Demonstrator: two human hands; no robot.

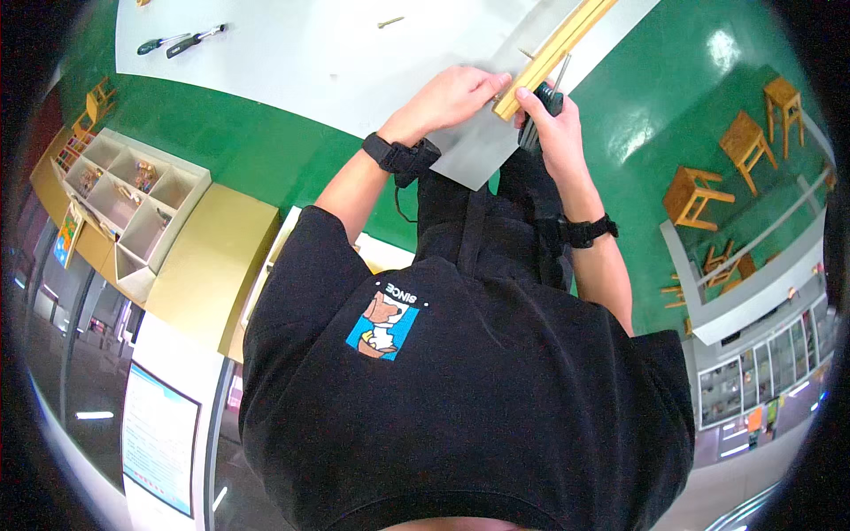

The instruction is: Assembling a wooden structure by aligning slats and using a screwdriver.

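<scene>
A yellow wooden strip [558, 53] slants over the near right part of the white table, its near end between my hands. A screw [526, 54] sticks out of its left side. My left hand [456, 96] is closed, thumb and fingers pressed together beside that end; what they pinch is hidden. My right hand [558, 128] wraps round a dark folding hex key set [547, 102], with one metal key [562, 71] swung out along the strip's right side. The right thumb presses on the strip's end.
Two screwdrivers [183, 42] and a loose screw [390, 22] lie on the white table [274, 66]. A grey sheet [474, 155] sits beneath my hands at the table's edge. Wooden stools [695, 196] stand on the green floor at right; a compartment shelf [124, 199] is at left.
</scene>
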